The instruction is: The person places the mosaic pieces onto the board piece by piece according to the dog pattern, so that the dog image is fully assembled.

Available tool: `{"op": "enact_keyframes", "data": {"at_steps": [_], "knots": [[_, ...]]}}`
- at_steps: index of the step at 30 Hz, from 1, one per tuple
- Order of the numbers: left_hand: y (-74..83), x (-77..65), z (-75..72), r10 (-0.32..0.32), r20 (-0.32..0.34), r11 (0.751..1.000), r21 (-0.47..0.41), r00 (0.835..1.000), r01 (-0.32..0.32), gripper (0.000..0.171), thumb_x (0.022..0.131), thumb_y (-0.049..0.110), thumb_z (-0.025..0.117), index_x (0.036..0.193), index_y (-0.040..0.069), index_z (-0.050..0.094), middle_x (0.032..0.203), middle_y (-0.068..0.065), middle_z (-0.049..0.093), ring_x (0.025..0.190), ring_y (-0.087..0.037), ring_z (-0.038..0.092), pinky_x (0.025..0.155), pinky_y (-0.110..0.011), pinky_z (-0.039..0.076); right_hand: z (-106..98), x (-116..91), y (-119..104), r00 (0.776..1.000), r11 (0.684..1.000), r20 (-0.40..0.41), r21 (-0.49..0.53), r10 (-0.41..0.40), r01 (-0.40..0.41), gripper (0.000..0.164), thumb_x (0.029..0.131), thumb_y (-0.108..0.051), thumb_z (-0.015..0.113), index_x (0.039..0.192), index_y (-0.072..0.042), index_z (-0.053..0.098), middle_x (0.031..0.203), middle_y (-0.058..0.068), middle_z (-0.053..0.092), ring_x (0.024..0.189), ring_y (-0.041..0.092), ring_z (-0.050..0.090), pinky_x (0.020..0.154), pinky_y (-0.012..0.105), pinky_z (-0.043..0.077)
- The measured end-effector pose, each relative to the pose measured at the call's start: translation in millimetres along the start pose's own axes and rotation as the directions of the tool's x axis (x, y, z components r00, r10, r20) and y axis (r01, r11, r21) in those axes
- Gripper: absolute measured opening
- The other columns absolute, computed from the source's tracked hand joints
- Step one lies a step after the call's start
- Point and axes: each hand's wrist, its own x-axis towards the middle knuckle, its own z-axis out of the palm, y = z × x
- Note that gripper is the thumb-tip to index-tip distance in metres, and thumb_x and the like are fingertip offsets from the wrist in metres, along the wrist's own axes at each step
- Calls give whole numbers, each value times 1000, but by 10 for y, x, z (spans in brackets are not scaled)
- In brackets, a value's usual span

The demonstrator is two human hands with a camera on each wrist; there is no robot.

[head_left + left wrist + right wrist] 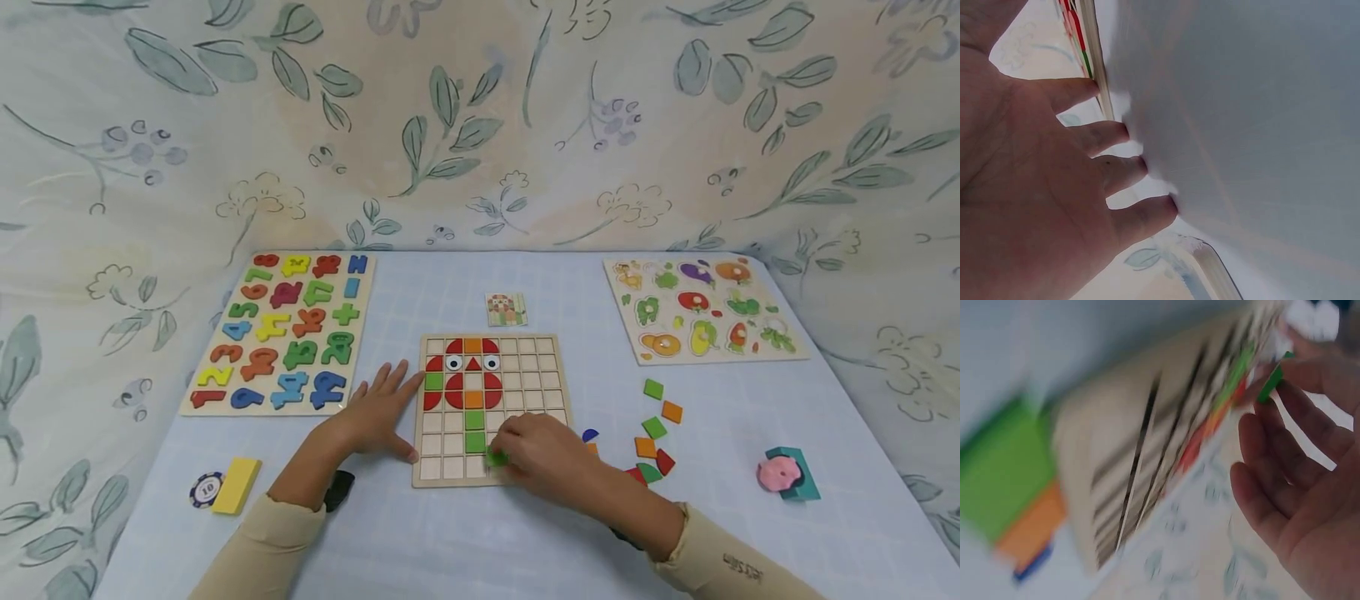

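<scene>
A wooden grid board point(528, 367) lies on the table, with red, orange and green tiles and two eye pieces set in its left and middle cells. My right hand point(543, 457) pinches a green square tile point(1274, 380) between thumb and index finger, over the lower part of the board. In the head view that tile is partly covered by the fingers. My left hand point(372, 417) lies spread at the board's left side. Its index finger and thumb touch the board's edge, and the other fingertips point(1166, 206) rest on the table.
Loose tiles point(655, 427) lie right of the board. A small picture card point(507, 309) is behind it. A number puzzle point(273, 333) stands left, a vegetable puzzle point(701, 312) right. A yellow block point(237, 486), round chip point(206, 490) and pink-and-teal object point(787, 473) lie nearer the front.
</scene>
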Motion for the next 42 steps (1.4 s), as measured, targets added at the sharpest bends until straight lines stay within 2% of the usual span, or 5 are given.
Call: {"op": "enact_keyframes", "data": {"at_steps": [10, 19, 26, 33, 42], "knots": [[-3, 10, 2, 3, 1, 1000, 5, 1000, -3, 115, 54, 44, 83, 146, 22, 17, 153, -9, 4, 138, -33, -5, 107, -59, 5, 227, 114, -178, 995, 992, -30, -86, -90, 88, 14, 75, -23, 73, 89, -23, 71, 92, -8, 65, 90, 11, 57, 80, 27, 47], [4, 15, -4, -9, 4, 1000, -13, 1000, 9, 115, 54, 42, 83, 146, 22, 17, 153, -9, 3, 138, -33, -6, 107, -59, 4, 228, 114, -195, 997, 991, -31, -118, -73, 68, 13, 78, -28, 71, 91, -25, 71, 93, -6, 64, 88, 12, 57, 75, 27, 47], [-12, 18, 14, -11, 8, 1000, -13, 1000, 12, 116, 54, 43, 83, 146, 23, 16, 153, -8, 2, 138, -33, -7, 107, -58, 4, -12, -113, 131, 992, 991, -13, -49, 126, -126, 16, 75, -22, 73, 92, -21, 70, 87, -7, 65, 83, 11, 58, 75, 29, 49], [0, 5, -32, -8, 10, 1000, -7, 1000, 8, 115, 54, 43, 83, 146, 22, 16, 153, -9, 2, 138, -34, -6, 106, -59, 4, -123, -555, 533, 928, 933, 101, -73, 358, -352, 15, 71, -15, 76, 85, -19, 70, 73, -12, 61, 65, 6, 52, 59, 21, 44], [-1, 23, -4, -2, 13, 1000, -6, 1000, 2, 117, 53, 44, 83, 146, 22, 15, 153, -9, 2, 138, -34, -7, 106, -59, 4, -63, -719, 650, 948, 949, 74, -87, 308, -302, 22, 69, -17, 77, 90, -18, 71, 87, -8, 66, 80, 12, 59, 65, 26, 50]]}}
